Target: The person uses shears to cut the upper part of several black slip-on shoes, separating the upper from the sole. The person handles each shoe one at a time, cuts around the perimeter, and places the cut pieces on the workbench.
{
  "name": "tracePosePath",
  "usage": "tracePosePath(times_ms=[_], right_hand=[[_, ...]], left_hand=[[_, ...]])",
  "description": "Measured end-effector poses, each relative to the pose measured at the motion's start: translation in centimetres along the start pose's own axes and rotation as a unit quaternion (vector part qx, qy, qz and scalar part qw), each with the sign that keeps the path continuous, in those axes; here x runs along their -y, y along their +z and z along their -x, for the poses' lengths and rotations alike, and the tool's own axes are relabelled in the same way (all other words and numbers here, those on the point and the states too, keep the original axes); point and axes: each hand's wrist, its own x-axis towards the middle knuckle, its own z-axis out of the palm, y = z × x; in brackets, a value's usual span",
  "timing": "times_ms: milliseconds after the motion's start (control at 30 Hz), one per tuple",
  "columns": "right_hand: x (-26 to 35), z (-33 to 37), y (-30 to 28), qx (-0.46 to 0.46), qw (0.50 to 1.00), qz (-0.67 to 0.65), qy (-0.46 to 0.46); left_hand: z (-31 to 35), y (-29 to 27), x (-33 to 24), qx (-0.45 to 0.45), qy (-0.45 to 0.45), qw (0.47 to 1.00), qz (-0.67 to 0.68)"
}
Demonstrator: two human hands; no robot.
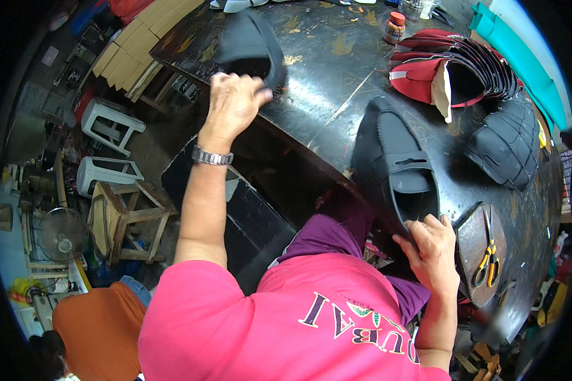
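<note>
Sprawling across the view, a broad, glossy black table (311, 117) is taking up the most room. At its near side, the person is leaning in wearing a bright pink T-shirt (222, 317), while well left of the table somebody in a rust-orange top (98, 330) is showing at the lower edge.

On the table's far right, an arched stack of red shoe uppers (419, 73) is fanning out, and a curved bundle of black nested shoe pieces (505, 146) is sitting close beside it. Over the table's near edge, a black slip-on shoe with a slotted strap (388, 146) is pointing its toe inward, its opening facing the person. Left of the table, a bare wooden stool (105, 225) is standing among the clutter. Farther left along that table edge, a blurred black shoe (270, 54) is hanging from the other grip; whether it is touching the tabletop, I cannot tell.

Now the hands! The right hand (433, 251) is pinching the slip-on's heel rim between thumb and bent fingers, and the left hand (232, 105) is curling its fingers over the blurred shoe's rim, thumb sitting apart. Near the table's right side, yellow-and-black scissors (490, 249) are lying on a brown round-ended board (470, 238), and at the table's far edge a small red-capped jar (394, 28) is standing upright.
</note>
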Motion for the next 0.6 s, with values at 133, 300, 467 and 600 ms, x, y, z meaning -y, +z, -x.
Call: tracePosePath(times_ms=[133,300,467,600], right_hand=[[0.3,0.4,-2.0,0.001,0.993,-0.117,-0.018],[-0.3,-1.6,-2.6,-0.081,0.969,-0.232,0.012],[-1.5,-12.0,1.6,-0.117,0.982,-0.030,-0.145],[-1.9,-16.8,5.5,-0.096,0.990,-0.020,-0.100]], left_hand=[[3.0,-4.2,0.5,0.316,-0.010,0.930,0.188],[7.4,-13.7,0.1,0.058,-0.068,0.987,0.135],[2.7,-9.2,2.4,-0.137,-0.030,0.990,0.034],[-3.0,0.8,5.3,-0.106,0.003,0.994,0.007]])
